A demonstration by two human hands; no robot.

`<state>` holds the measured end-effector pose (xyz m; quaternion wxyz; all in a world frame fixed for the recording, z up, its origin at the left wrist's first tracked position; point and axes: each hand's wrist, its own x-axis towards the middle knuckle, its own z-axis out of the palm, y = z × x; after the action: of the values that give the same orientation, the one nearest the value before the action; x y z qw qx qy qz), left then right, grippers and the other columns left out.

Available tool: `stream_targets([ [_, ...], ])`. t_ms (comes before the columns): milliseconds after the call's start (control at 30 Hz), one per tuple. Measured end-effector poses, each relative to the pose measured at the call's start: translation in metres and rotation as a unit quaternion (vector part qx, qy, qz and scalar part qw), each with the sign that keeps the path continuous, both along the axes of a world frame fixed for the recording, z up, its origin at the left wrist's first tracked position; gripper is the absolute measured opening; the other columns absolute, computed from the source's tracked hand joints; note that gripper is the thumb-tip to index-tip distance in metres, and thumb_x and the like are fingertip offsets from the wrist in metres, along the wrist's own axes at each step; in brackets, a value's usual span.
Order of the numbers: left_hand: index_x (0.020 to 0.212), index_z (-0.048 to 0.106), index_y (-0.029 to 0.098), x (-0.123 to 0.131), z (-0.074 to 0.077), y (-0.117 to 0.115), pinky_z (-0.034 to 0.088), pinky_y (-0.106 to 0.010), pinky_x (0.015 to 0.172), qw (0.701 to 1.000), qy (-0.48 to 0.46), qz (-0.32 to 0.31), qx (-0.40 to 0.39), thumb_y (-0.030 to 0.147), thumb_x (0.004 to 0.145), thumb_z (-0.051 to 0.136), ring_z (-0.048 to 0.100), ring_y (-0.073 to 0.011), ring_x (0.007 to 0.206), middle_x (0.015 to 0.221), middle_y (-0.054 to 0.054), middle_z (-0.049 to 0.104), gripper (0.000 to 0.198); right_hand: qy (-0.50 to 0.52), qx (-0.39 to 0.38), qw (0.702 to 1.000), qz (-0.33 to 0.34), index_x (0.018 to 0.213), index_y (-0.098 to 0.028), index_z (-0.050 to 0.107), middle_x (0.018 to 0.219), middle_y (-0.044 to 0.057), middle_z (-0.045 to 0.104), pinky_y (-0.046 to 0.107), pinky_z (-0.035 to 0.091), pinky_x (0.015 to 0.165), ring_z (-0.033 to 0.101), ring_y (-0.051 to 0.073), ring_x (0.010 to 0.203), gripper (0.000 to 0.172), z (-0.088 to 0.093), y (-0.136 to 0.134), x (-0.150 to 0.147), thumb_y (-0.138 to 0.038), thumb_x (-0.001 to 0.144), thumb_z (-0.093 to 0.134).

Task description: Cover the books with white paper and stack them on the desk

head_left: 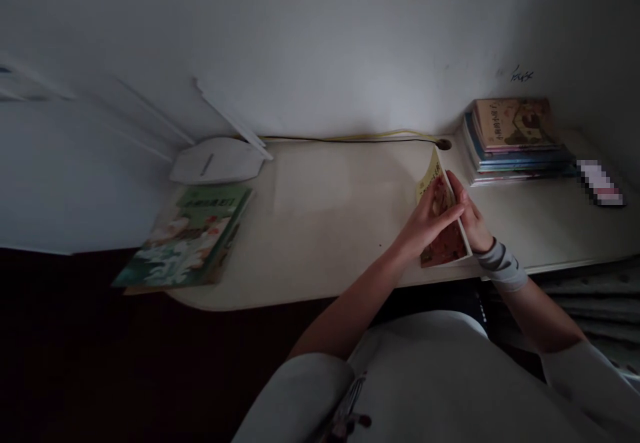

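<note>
Above the desk (320, 229): our left hand (427, 225) and right hand (473, 221) clamp one booklet (443, 249) between them.
Book stack (520, 153): beyond our right hand.

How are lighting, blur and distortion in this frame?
Head view: dim, brightest on the plain white wall, nearly black over the dark floor; also head view: green-covered paper book stretched leftward, title blurred on the red-and-yellow paperback, mosaic blocks over the rectangular phone.

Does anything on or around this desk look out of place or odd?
Two things: the green-covered book at the left end of the desk appears to jut past the edge, and a dark scribble marks the pale wall above the stacked books.
</note>
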<state>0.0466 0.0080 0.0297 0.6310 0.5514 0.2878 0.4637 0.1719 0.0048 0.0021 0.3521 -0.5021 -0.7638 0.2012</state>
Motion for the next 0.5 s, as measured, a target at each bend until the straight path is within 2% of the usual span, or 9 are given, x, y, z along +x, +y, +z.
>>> stream_targets([
  [133, 0.137, 0.038, 0.019, -0.006, -0.001, 0.001, 0.029, -0.044, 0.111, 0.997, -0.052, -0.028, -0.047, 0.045, 0.073, 0.072, 0.035, -0.0292, 0.135, 0.144, -0.014, 0.042, 0.077, 0.158, -0.048, 0.986, -0.019, 0.151, -0.024, 0.016, 0.154, 0.002, 0.029, 0.042, 0.030, 0.114, 0.030, 0.018, 0.139, 0.059, 0.006, 0.000, -0.001, -0.048, 0.097, 0.007],
  [233, 0.137, 0.038, 0.020, -0.012, -0.010, 0.002, 0.032, -0.043, 0.109, 0.995, -0.060, -0.032, -0.078, 0.050, 0.069, 0.073, 0.036, -0.0300, 0.134, 0.146, -0.014, 0.039, 0.082, 0.185, -0.052, 0.981, -0.029, 0.150, -0.024, 0.021, 0.153, 0.003, 0.032, 0.043, 0.032, 0.113, 0.033, 0.018, 0.138, 0.063, 0.007, 0.000, 0.008, -0.053, 0.096, 0.007],
  [333, 0.133, 0.042, 0.021, -0.020, -0.020, 0.002, 0.036, -0.043, 0.104, 0.994, -0.063, -0.026, -0.084, 0.053, 0.066, 0.074, 0.041, -0.0307, 0.131, 0.142, -0.014, 0.045, 0.081, 0.187, -0.057, 0.980, -0.036, 0.149, -0.028, 0.023, 0.150, 0.004, 0.036, 0.046, 0.039, 0.108, 0.040, 0.020, 0.134, 0.062, 0.000, -0.001, 0.032, -0.054, 0.095, 0.006],
  [433, 0.116, 0.055, 0.018, -0.031, -0.025, -0.002, 0.043, -0.041, 0.092, 0.992, -0.042, -0.002, -0.118, 0.052, 0.068, 0.071, 0.056, -0.0275, 0.112, 0.119, -0.012, 0.062, 0.061, 0.191, -0.103, 0.975, -0.047, 0.144, -0.030, 0.033, 0.142, 0.005, 0.048, 0.048, 0.047, 0.100, 0.051, 0.024, 0.125, 0.059, -0.012, -0.002, 0.062, -0.058, 0.094, 0.023],
  [500, 0.093, 0.062, 0.016, -0.038, -0.026, -0.007, 0.045, -0.034, 0.078, 0.989, 0.003, 0.032, -0.145, 0.048, 0.072, 0.065, 0.062, -0.0206, 0.087, 0.090, -0.006, 0.066, 0.039, 0.131, -0.095, 0.984, -0.074, 0.140, -0.028, 0.042, 0.141, 0.008, 0.049, 0.050, 0.044, 0.102, 0.048, 0.027, 0.127, 0.061, -0.018, -0.002, 0.077, -0.061, 0.088, 0.039],
])
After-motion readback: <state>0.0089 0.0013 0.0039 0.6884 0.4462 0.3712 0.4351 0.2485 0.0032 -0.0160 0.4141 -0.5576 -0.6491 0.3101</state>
